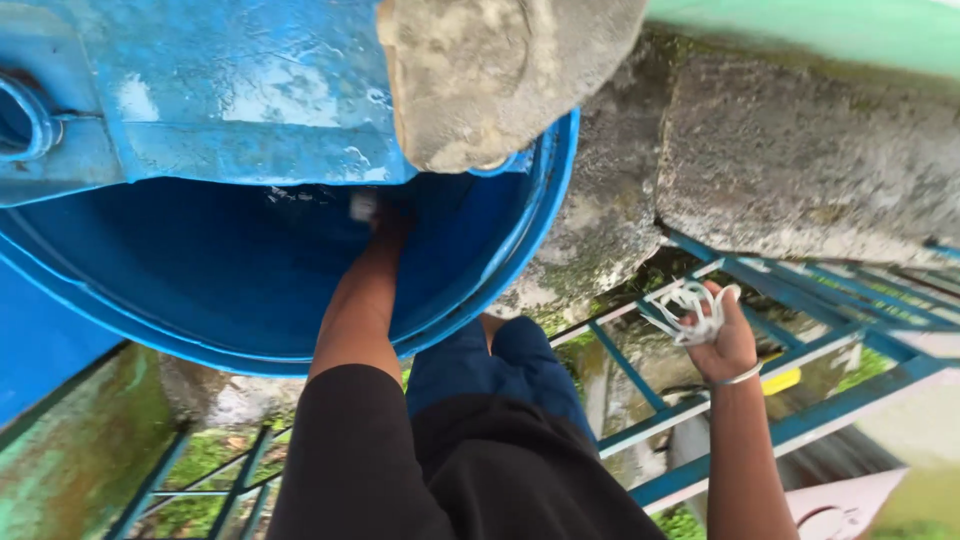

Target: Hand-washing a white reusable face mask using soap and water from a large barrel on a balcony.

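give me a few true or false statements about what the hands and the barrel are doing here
1. The left hand reaches down inside the blue barrel. True.
2. The right hand is empty. False: it grips a white coiled cord.
3. The right wrist wears a thin bracelet. True.
4. The barrel is red. False: it is blue.
5. A rough stone rests at the barrel's rim. True.
6. The railing beside the right hand is yellow. False: its bars are blue.
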